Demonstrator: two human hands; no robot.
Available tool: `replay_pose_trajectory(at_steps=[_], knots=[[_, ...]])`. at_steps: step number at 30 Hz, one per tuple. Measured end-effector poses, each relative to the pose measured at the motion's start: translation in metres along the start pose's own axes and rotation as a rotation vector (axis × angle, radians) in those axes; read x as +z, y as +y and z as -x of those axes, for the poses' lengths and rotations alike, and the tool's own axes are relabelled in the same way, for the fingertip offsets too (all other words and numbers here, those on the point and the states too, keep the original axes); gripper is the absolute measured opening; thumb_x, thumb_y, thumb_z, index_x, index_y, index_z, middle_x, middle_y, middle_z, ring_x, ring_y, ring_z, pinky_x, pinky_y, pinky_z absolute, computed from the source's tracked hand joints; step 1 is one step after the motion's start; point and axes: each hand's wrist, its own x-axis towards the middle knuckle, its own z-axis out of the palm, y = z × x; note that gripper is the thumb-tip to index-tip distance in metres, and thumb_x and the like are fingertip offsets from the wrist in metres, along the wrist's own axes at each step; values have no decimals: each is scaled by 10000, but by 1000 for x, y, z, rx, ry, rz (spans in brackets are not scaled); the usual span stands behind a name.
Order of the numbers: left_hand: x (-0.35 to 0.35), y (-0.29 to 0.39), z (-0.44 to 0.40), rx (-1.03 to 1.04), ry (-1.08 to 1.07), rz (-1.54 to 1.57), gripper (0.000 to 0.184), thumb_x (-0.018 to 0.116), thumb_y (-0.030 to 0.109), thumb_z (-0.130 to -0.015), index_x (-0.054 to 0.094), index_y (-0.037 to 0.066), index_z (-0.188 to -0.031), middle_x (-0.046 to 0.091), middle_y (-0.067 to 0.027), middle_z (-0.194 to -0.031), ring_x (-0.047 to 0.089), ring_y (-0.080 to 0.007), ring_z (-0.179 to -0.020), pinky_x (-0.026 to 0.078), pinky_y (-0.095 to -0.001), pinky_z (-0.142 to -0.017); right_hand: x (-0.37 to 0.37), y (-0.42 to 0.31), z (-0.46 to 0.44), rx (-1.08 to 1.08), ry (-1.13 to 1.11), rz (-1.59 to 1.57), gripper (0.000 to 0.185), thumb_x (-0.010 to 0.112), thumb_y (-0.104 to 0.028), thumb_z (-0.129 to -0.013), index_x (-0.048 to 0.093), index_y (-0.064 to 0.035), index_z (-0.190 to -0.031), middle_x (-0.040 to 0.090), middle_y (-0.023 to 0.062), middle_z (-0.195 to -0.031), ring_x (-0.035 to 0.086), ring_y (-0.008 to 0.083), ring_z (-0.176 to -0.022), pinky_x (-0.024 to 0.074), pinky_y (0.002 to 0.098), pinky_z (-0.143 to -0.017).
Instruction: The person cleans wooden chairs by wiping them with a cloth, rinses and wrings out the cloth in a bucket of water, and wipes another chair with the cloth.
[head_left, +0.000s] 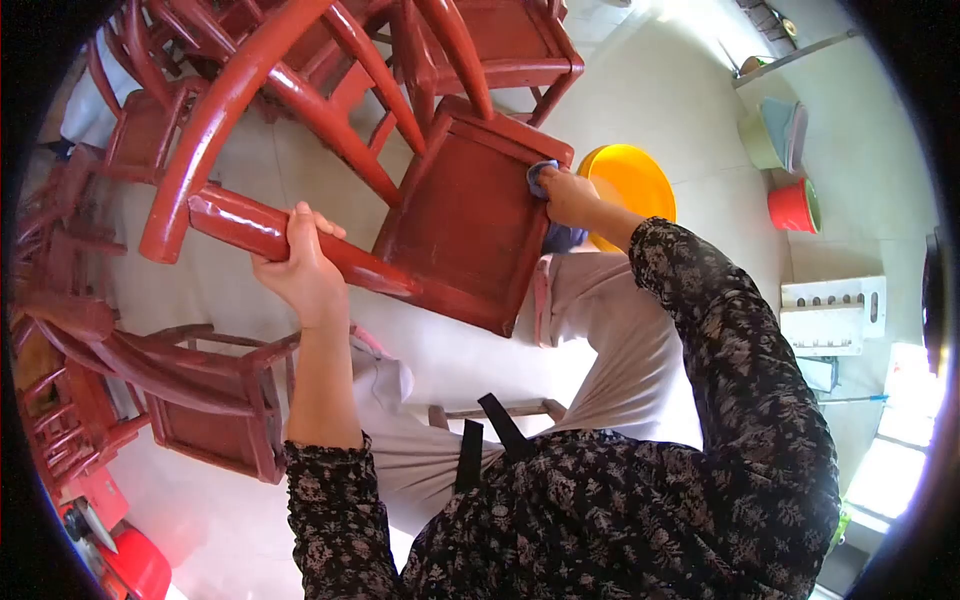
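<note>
My left hand [300, 265] wraps round the back board [238, 224] of the red chair [460, 220], a good spot to hold. My right hand [574, 197] pinches a blue cloth [540, 179] at the seat's edge. Between my hands, the chair looks heavy, hard, maybe slippery. It points longways past my left hand, seat to top bar [188, 165].

Forward-down head view (fairly near).

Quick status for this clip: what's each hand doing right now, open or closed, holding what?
Left hand: closed around the red chair's back slat.
Right hand: closed on a blue cloth at the seat's edge.
</note>
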Motion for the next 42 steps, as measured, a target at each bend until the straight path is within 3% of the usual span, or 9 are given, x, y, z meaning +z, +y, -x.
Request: replay_pose_trajectory(at_steps=[6, 16, 21, 25, 27, 29, 34, 37, 42], knots=[[-5, -3, 0, 14, -53, -44, 91, 550, 62, -834, 486, 7, -799, 509, -73, -639, 509, -177, -555, 454, -317, -527, -28, 6, -3, -442, -50, 499, 315, 619, -142, -709, 580, -62, -1011, 577, 79, -1033, 555, 270, -952, 489, 383, -786], [-2, 0, -1, 38, 7, -4, 103, 554, 17, -828, 487, -6, -753, 509, -48, -573, 490, -143, -496, 427, -282, -557, -21, -27, -20, -78, -94, 261, 167, 543, -121, -780, 650, -16, -855, 619, 130, -966, 609, 273, -885, 522, 369, -716], [2, 1, 1, 234, 112, -124, 375, 626, 73, -805, 393, -37, -1077, 519, -99, -927, 514, -165, -823, 411, -285, -743, -30, 4, -15, 90, -290, -1265, 424, 478, 16, -661, 581, 35, -1072, 589, 135, -1094, 616, 261, -871, 494, 382, -814], [-21, 1, 29, 440, 187, -425, 548, 632, 144, -825, 304, -23, -1231, 439, -118, -1104, 416, -168, -1031, 364, -319, -861, -67, -23, 23, -29, -376, -1917, 487, 488, 34, -648, 530, 30, -1134, 575, 146, -1125, 592, 285, -970, 449, 405, -910], [-12, 4, 55, 801, -94, -393, 546, 652, 153, -800, 340, -16, -1215, 426, -117, -1122, 391, -207, -1067, 341, -353, -885, -86, -45, 50, -75, -364, -2191, 520, 479, 26, -675, 479, 5, -1195, 592, 154, -1092, 594, 290, -977, 443, 403, -928], [-4, 3, 73, 763, -551, -626, 566, 665, 156, -780, 350, 5, -1225, 385, -138, -1188, 391, -233, -1071, 329, -374, -904, -91, -57, 61, -21, -391, -2270, 528, 494, 20, -662, 490, 8, -1189, 591, 143, -1105, 586, 274, -1004, 417, 400, -964], [49, -36, 79, -29, -659, -206, 842, 723, 241, -758, 191, -2, -1364, 364, -178, -1254, 399, -245, -1117, 364, -362, -903, -85, -71, 60, -330, -420, -2299, 520, 536, 4, -683, 487, 17, -1201, 583, 124, -1130, 557, 239, -1048, 391, 382, -977], [54, -43, 72, -576, -688, 29, 423, 672, 187, -819, 489, -42, -1125, 559, -69, -1011, 527, -105, -901, 420, -234, -797, -91, -73, 54, -332, -419, -2262, 480, 557, -3, -712, 498, 18, -1188, 595, 114, -1103, 564, 218, -1025, 406, 356, -955], [62, -53, 60, -370, -509, -51, 221, 607, 180, -870, 569, -13, -969, 589, -28, -854, 537, -78, -777, 439, -221, -719, -89, -63, 36, -26, -60, -1637, 284, 542, 11, -744, 584, 8, -1025, 610, 50, -947, 557, 129, -909, 423, 262, -842]])
